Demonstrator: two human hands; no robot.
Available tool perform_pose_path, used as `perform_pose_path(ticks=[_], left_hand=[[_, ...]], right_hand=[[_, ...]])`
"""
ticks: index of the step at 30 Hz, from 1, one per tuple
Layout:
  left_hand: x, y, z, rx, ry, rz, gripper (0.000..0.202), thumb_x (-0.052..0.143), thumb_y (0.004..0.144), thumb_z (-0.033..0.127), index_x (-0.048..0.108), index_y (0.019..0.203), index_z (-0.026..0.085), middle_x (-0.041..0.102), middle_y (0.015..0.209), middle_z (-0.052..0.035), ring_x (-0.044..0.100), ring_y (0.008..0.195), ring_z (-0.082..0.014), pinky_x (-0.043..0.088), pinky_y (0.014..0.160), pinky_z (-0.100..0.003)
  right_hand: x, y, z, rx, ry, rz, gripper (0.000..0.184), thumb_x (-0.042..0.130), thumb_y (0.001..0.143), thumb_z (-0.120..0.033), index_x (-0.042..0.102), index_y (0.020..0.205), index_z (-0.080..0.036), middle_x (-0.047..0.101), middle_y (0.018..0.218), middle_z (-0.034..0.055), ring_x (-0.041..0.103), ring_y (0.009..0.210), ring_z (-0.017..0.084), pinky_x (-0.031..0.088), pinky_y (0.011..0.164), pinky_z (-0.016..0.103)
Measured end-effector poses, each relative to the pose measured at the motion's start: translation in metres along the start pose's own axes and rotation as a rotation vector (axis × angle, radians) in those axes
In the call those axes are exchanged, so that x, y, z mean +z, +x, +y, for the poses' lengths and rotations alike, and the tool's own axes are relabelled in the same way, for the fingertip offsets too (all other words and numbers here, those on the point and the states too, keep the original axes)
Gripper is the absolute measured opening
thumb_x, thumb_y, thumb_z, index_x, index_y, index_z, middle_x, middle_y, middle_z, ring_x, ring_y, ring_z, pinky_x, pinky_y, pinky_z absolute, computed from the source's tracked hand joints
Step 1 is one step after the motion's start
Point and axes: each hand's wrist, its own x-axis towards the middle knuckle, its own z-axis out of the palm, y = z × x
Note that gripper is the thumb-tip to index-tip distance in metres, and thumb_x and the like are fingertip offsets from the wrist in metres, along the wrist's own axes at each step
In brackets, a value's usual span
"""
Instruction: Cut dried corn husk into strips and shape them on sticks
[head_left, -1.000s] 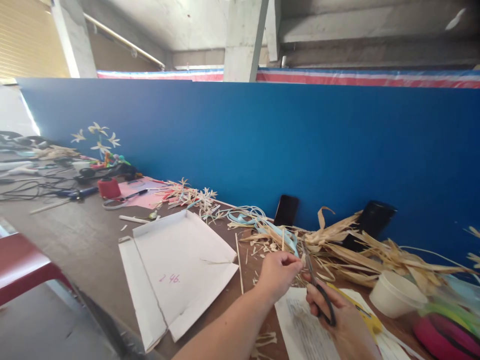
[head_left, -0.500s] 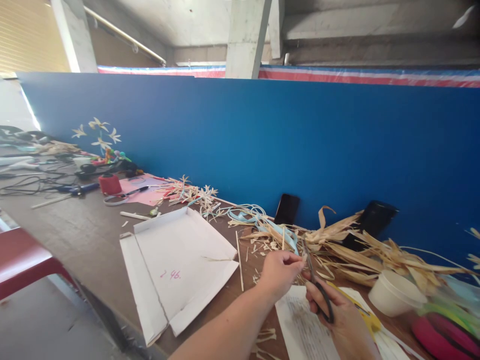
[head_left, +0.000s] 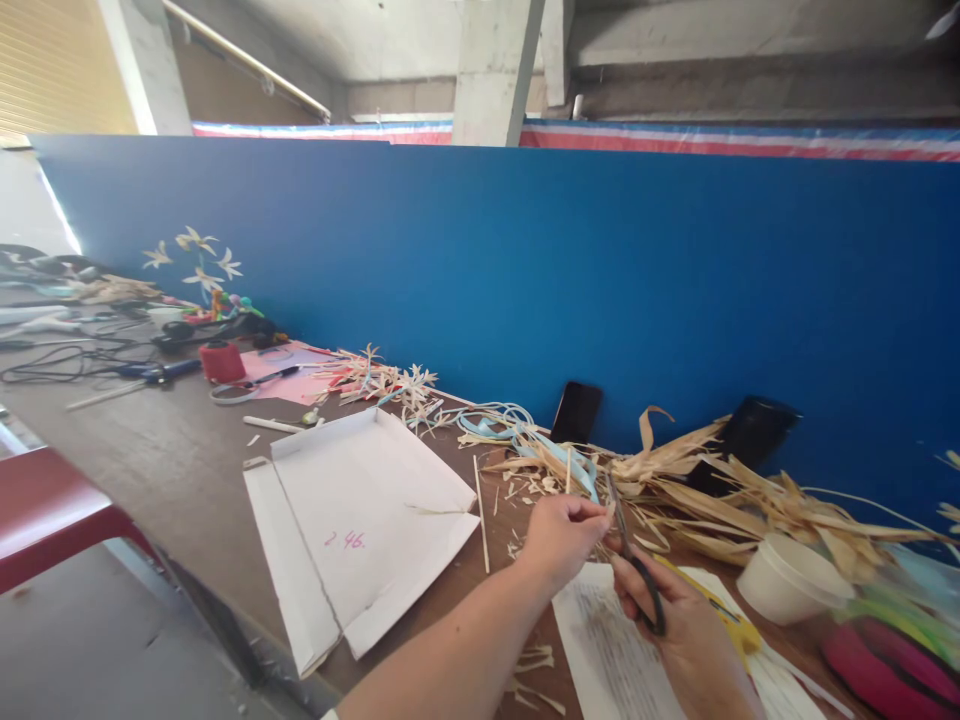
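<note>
My left hand (head_left: 561,537) is closed in a pinch on a small pale strip of dried leaf, held just above the table. My right hand (head_left: 679,630) grips black-handled scissors (head_left: 636,568), whose blades point up to the pinched strip. Both hands hover over a printed sheet of paper (head_left: 609,655). Dried husk strips and trimmings (head_left: 697,495) lie piled just behind the hands, mixed with light blue ribbon (head_left: 525,440).
A flattened white cardboard box (head_left: 360,520) lies to the left. A white cup (head_left: 784,580) stands at right, beside pink and green items (head_left: 892,665). Two dark phones (head_left: 575,412) lean on the blue partition (head_left: 525,290). A red spool (head_left: 222,361), cables and husk flowers (head_left: 196,262) sit farther left.
The view has tilted slightly; both hands stay together with scissors at the pinched strip, shifted a little lower and right.
</note>
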Motion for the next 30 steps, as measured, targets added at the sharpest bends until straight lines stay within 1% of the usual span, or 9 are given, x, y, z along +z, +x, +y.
perform_pose_path(ticks=[3,6,9,11,14,18,22,26,30], left_hand=[[0.001,0.000,-0.001,-0.016,0.011,0.007,0.018,0.061,0.069,0.023,0.071,0.079,0.012,0.068,0.072,-0.0029,0.056,0.064,-0.0111,0.042,0.062,-0.021],[0.001,0.000,-0.001,-0.010,0.026,0.022,0.018,0.062,0.069,0.024,0.071,0.078,0.012,0.067,0.073,-0.0030,0.056,0.067,-0.0117,0.043,0.064,-0.022],[0.000,0.001,-0.001,-0.011,0.027,0.027,0.019,0.062,0.069,0.026,0.071,0.078,0.012,0.067,0.073,-0.0033,0.056,0.068,-0.0122,0.044,0.066,-0.022],[0.000,0.001,-0.001,-0.019,0.023,0.024,0.019,0.062,0.070,0.025,0.071,0.079,0.012,0.067,0.074,-0.0037,0.057,0.068,-0.0124,0.044,0.067,-0.023],[0.000,0.001,-0.002,-0.002,0.029,0.016,0.019,0.060,0.070,0.024,0.072,0.080,0.013,0.068,0.075,-0.0039,0.057,0.069,-0.0127,0.044,0.068,-0.023],[0.000,0.001,-0.003,0.026,0.044,0.013,0.018,0.060,0.070,0.023,0.072,0.080,0.013,0.068,0.074,-0.0031,0.058,0.069,-0.0125,0.044,0.068,-0.023],[0.000,0.000,-0.002,0.030,0.052,0.011,0.018,0.060,0.070,0.024,0.071,0.078,0.013,0.068,0.073,-0.0026,0.058,0.067,-0.0122,0.044,0.066,-0.022],[0.000,0.000,-0.003,0.032,0.038,0.011,0.017,0.060,0.069,0.023,0.071,0.077,0.013,0.068,0.072,-0.0027,0.058,0.066,-0.0121,0.044,0.064,-0.022],[0.000,0.001,-0.004,0.027,0.039,0.017,0.018,0.059,0.069,0.022,0.072,0.077,0.013,0.068,0.072,-0.0028,0.057,0.066,-0.0119,0.044,0.064,-0.022]], right_hand=[[-0.001,0.000,0.001,0.014,0.017,-0.006,0.052,0.068,0.068,-0.050,0.064,0.108,-0.017,0.049,0.056,-0.0029,0.039,0.052,0.011,0.028,0.045,0.024],[-0.002,0.001,0.004,0.025,0.058,0.003,0.052,0.067,0.069,-0.051,0.064,0.109,-0.019,0.052,0.058,-0.0021,0.043,0.056,0.012,0.032,0.048,0.023],[-0.004,0.002,0.005,0.050,0.087,0.018,0.054,0.067,0.068,-0.053,0.064,0.110,-0.019,0.059,0.066,0.0013,0.049,0.063,0.015,0.035,0.050,0.024],[-0.004,0.002,0.006,0.064,0.090,0.013,0.056,0.066,0.068,-0.054,0.063,0.111,-0.018,0.060,0.070,0.0033,0.050,0.065,0.017,0.034,0.049,0.024],[-0.005,0.002,0.006,0.045,0.067,-0.013,0.055,0.065,0.070,-0.053,0.062,0.113,-0.018,0.058,0.065,0.0026,0.048,0.062,0.016,0.030,0.046,0.024],[-0.006,0.003,0.008,0.018,-0.011,-0.015,0.055,0.063,0.072,-0.054,0.062,0.113,-0.019,0.053,0.060,-0.0002,0.043,0.058,0.014,0.029,0.047,0.025],[-0.007,0.004,0.010,0.007,-0.047,-0.023,0.053,0.062,0.073,-0.054,0.062,0.113,-0.019,0.052,0.059,-0.0012,0.040,0.055,0.012,0.025,0.046,0.025],[-0.007,0.005,0.011,0.004,-0.032,-0.031,0.053,0.064,0.071,-0.053,0.063,0.112,-0.019,0.050,0.058,-0.0019,0.040,0.055,0.013,0.027,0.047,0.025],[-0.005,0.002,0.005,0.004,-0.026,-0.024,0.052,0.065,0.069,-0.053,0.064,0.108,-0.018,0.049,0.056,-0.0022,0.041,0.055,0.014,0.027,0.046,0.025]])
